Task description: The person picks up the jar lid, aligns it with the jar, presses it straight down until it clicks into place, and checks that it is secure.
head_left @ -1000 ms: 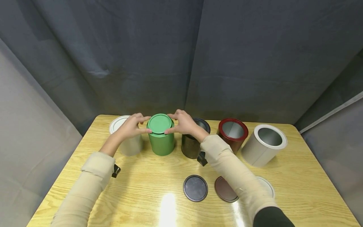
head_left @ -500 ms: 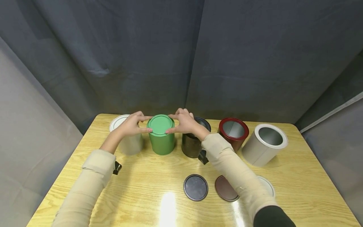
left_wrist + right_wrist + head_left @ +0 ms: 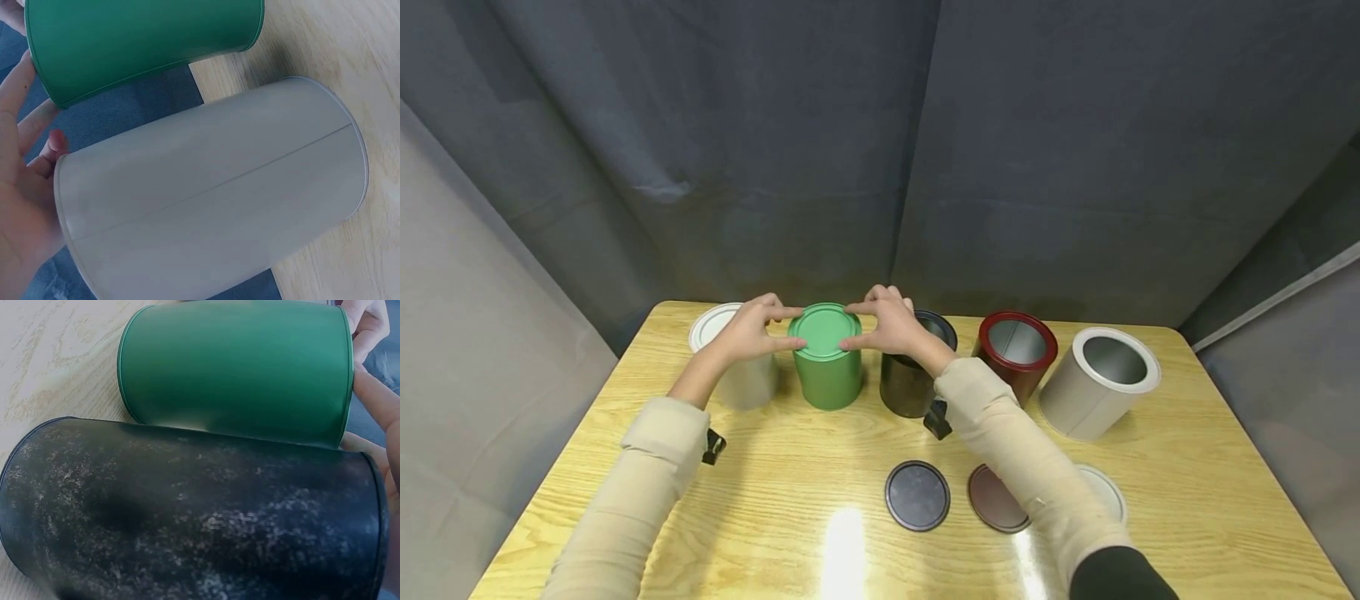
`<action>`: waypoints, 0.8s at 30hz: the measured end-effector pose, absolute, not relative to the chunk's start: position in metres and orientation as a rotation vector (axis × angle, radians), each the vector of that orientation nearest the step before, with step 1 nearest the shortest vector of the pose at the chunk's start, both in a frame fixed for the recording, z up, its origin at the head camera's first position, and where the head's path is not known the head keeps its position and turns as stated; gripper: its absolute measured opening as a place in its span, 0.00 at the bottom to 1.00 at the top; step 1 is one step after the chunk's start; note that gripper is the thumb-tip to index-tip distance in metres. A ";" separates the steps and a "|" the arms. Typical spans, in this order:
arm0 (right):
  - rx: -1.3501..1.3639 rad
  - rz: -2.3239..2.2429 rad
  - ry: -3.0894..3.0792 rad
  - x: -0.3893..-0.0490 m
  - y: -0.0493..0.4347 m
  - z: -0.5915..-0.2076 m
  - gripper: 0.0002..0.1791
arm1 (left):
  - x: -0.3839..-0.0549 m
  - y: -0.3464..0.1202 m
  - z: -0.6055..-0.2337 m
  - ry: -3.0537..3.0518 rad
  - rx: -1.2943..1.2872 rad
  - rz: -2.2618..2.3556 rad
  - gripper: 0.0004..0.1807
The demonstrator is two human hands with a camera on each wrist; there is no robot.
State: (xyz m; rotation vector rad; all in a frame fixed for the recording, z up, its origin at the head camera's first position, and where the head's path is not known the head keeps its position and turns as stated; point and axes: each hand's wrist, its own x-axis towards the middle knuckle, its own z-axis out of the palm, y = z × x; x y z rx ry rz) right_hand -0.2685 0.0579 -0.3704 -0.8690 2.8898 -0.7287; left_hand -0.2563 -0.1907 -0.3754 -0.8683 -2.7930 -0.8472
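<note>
In the head view a green can (image 3: 829,385) stands upright with a green lid (image 3: 823,331) seated level in its rim. My left hand (image 3: 752,331) touches the lid's left side, thumb and forefinger stretched out over the edge. From the right, my right hand (image 3: 889,323) does the same, its thumb near the front of the rim. The left wrist view shows fingers (image 3: 15,87) extended at the end of the green can. A white can (image 3: 747,383) with its lid on stands beneath my left hand, and a black can (image 3: 904,387), lidless, beneath my right.
Farther right stand a lidless dark red can (image 3: 1011,377) and a lidless white can (image 3: 1078,404). In front lie a black lid (image 3: 917,496), a brown-red lid (image 3: 996,504) and a white lid (image 3: 1105,492), the last two partly under my right sleeve. A grey curtain (image 3: 880,167) hangs behind the table.
The green lid has gone down from resting raised on the can to sitting level in its rim. My hands have shifted slightly inward over the lid's edge.
</note>
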 end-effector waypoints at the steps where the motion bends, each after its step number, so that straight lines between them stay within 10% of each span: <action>1: -0.868 -0.726 2.891 -0.269 0.058 -0.371 0.34 | -0.256 -0.191 -0.375 -2.798 -0.864 -0.840 0.28; 24: -0.849 -0.621 2.859 -0.276 0.053 -0.366 0.37 | -0.256 -0.191 -0.369 -2.909 -0.813 -0.744 0.32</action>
